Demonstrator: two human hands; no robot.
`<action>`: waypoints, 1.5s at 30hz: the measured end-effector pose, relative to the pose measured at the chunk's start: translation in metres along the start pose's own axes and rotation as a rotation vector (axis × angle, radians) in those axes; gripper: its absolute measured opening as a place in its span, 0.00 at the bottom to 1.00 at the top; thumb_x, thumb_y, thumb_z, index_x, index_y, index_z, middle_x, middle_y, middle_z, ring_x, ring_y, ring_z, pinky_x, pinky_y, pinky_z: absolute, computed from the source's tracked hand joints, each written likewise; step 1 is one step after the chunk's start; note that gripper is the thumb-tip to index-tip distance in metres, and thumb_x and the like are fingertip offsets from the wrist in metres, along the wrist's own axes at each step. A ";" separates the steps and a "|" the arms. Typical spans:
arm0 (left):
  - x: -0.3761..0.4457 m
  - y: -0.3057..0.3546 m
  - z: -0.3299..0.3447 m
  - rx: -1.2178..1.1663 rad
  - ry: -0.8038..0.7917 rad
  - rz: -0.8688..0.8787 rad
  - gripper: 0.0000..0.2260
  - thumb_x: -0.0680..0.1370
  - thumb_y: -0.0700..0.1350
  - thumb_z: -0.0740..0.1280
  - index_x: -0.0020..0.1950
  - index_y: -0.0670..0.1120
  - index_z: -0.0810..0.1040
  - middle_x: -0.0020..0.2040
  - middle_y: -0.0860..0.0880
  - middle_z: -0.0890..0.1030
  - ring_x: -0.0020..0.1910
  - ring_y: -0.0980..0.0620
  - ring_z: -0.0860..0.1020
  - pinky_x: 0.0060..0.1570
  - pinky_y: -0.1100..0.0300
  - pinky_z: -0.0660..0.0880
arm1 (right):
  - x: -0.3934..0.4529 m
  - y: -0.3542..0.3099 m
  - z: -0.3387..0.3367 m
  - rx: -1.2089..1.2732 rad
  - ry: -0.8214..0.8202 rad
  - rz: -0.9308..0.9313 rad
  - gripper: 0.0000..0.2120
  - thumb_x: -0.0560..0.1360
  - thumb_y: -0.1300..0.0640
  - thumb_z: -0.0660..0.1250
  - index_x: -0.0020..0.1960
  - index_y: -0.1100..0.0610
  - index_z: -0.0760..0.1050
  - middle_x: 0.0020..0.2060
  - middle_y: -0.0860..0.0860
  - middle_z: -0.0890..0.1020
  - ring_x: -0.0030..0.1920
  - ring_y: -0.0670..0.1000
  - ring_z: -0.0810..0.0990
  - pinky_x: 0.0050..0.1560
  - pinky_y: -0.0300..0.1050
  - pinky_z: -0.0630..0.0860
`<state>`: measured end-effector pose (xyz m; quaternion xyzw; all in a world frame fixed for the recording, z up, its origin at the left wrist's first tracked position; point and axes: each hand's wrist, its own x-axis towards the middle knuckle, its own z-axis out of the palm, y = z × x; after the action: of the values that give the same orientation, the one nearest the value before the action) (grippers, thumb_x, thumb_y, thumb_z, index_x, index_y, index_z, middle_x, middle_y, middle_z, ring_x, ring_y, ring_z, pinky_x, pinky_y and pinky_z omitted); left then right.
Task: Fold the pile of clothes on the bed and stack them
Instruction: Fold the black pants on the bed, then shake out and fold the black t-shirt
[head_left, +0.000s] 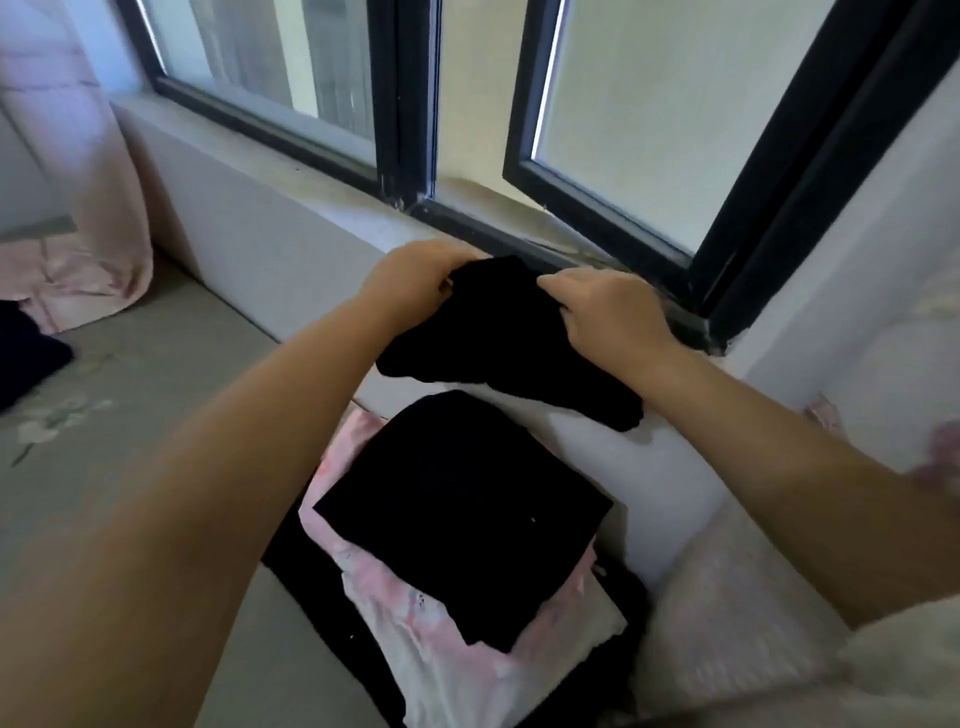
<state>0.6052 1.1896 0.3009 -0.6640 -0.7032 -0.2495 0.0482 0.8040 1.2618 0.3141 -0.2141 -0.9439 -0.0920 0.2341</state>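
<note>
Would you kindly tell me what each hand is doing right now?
Left hand: grips the small black cloth garment.
Right hand: grips the same garment.

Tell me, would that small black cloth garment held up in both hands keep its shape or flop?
Probably floppy: the small black cloth garment sags below the left hand and right hand. Likely light, since fingertip pinches hold it up.

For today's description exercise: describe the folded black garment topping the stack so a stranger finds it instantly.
Start at the black-framed window and drop to the bed below. The folded black garment lies flat on a pink floral piece, unlike the crumpled black cloth held above.
</note>
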 end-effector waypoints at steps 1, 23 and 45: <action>-0.009 -0.005 0.006 0.013 -0.050 0.042 0.18 0.73 0.33 0.62 0.62 0.43 0.76 0.60 0.42 0.77 0.59 0.42 0.74 0.56 0.54 0.68 | -0.013 -0.008 0.007 0.012 -0.026 -0.029 0.10 0.75 0.63 0.60 0.49 0.64 0.79 0.42 0.60 0.82 0.41 0.61 0.80 0.36 0.51 0.76; -0.245 -0.004 0.067 0.333 -0.471 -0.478 0.23 0.81 0.53 0.52 0.75 0.54 0.52 0.77 0.50 0.50 0.75 0.48 0.46 0.71 0.47 0.46 | -0.118 -0.160 0.109 0.079 -0.681 0.064 0.29 0.79 0.43 0.52 0.75 0.50 0.47 0.76 0.51 0.49 0.75 0.58 0.47 0.71 0.59 0.48; -0.576 0.053 -0.148 0.542 -0.183 -1.449 0.23 0.81 0.54 0.50 0.75 0.51 0.52 0.76 0.49 0.52 0.75 0.49 0.48 0.72 0.49 0.48 | -0.109 -0.505 0.020 0.432 -0.481 -0.694 0.25 0.79 0.46 0.53 0.73 0.54 0.56 0.74 0.51 0.58 0.74 0.57 0.55 0.70 0.54 0.55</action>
<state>0.6822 0.6038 0.2152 -0.0217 -0.9993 0.0178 -0.0245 0.6573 0.7776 0.2066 0.1520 -0.9846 0.0857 0.0036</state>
